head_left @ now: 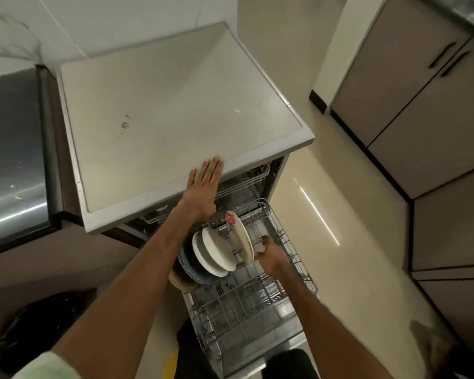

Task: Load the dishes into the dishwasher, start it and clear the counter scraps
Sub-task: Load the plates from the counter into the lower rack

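The dishwasher stands open with its lower wire rack (257, 305) pulled out over the door. Several plates stand on edge at the rack's back left: a cream plate with a red flower (240, 236), two white plates (216, 254) and a blue-rimmed one (188, 265) behind them. My right hand (270, 254) grips the near edge of the flowered plate, fingers curled on its rim. My left hand (203, 191) lies flat with straight fingers on the front edge of the dishwasher's grey top (159, 113), where small brown scraps (125, 124) lie.
A steel sink surface (11, 160) sits to the left of the dishwasher. A black bin bag (39, 324) lies low at the left. Brown cabinets (427, 105) line the right wall across a strip of glossy cream floor (340, 242). The upper rack (244, 184) stays inside.
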Tool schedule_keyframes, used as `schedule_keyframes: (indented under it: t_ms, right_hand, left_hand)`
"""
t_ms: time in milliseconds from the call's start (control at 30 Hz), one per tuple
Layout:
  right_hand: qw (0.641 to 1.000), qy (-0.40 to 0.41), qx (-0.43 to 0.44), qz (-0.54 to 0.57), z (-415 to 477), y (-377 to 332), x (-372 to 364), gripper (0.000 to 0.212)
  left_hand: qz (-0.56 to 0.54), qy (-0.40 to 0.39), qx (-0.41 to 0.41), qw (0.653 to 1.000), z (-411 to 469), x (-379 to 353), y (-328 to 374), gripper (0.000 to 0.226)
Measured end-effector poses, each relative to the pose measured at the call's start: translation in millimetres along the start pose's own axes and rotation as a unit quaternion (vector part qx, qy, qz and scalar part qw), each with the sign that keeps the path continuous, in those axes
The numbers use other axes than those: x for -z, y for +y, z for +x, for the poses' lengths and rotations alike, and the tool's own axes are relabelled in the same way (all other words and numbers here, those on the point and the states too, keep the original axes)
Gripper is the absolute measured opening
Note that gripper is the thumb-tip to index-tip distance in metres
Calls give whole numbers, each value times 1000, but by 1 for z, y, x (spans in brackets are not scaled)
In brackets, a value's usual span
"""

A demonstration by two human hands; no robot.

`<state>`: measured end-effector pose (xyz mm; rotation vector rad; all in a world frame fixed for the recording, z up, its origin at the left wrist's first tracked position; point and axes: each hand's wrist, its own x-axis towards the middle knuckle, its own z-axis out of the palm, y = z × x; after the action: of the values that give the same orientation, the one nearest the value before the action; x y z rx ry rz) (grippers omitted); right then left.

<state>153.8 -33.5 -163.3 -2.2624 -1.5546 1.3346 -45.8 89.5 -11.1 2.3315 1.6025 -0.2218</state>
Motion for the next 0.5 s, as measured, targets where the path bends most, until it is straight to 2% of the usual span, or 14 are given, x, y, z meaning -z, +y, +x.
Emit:
schedule_keyframes:
  t_ms: [133, 233, 367, 500]
  right_hand:
    - [1000, 8, 14, 11, -44, -6, 25, 54]
    - [1000, 7, 23, 17, -84, -8, 33, 45]
    - [997, -42, 65, 9, -122, -4, 20, 42]
    - [985, -91, 127, -73, -142, 2, 7, 43]
  left_hand:
    - [-44, 24, 37, 998, -55, -24, 14, 97]
    - [-93, -9, 106, 990, -113, -50, 33, 87]
    - [-180, -33, 209, 961, -184, -91, 57, 60]
    - [-218, -33, 286, 933, -226, -123, 85, 32]
